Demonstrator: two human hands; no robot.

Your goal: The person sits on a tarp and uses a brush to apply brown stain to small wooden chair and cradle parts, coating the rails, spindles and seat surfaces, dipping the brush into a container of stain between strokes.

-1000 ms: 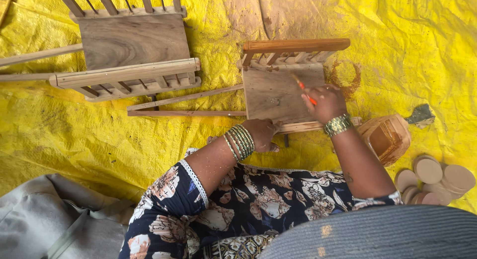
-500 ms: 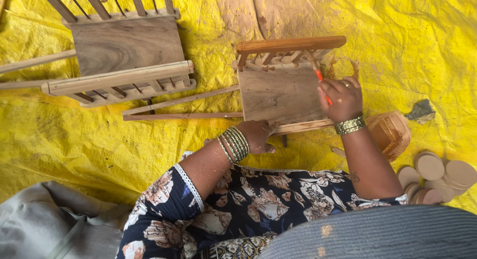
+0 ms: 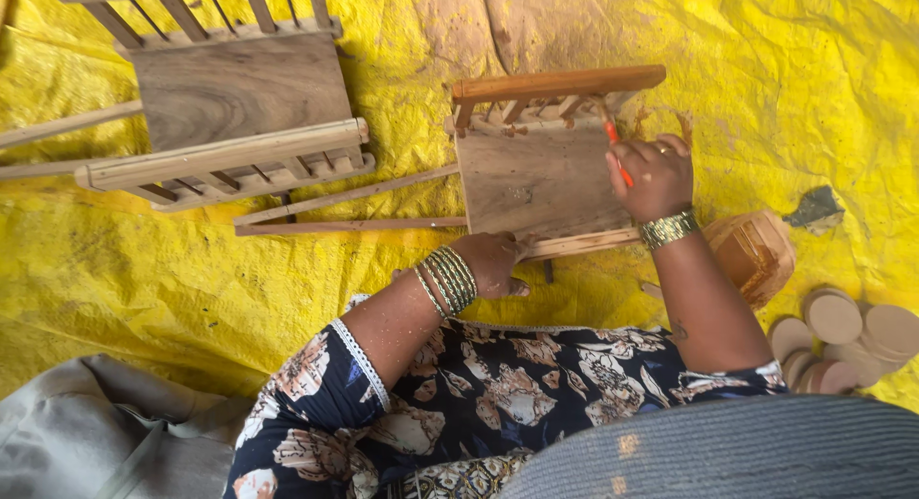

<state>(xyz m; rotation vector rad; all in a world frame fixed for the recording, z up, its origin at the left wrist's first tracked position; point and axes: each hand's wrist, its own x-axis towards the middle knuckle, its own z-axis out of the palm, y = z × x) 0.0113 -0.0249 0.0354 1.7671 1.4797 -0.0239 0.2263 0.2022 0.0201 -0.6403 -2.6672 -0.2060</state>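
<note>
The small wooden chair (image 3: 541,164) lies on its back on the yellow tarpaulin (image 3: 191,307), directly ahead of the person; the left hand (image 3: 493,262) presses on its near edge, fingers (image 3: 515,288) curled down over the rail. The right hand (image 3: 651,176) rests on the seat's right side, fingers closed around an orange-handled brush (image 3: 613,143) whose tip meets the slats under the darker top rail. Farther left lies a larger unfinished chair (image 3: 230,102); round wooden discs (image 3: 842,331) are stacked at right.

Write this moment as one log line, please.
left hand: steadies small wooden chair | right hand: holds orange brush at slats | yellow sheet underneath
</note>
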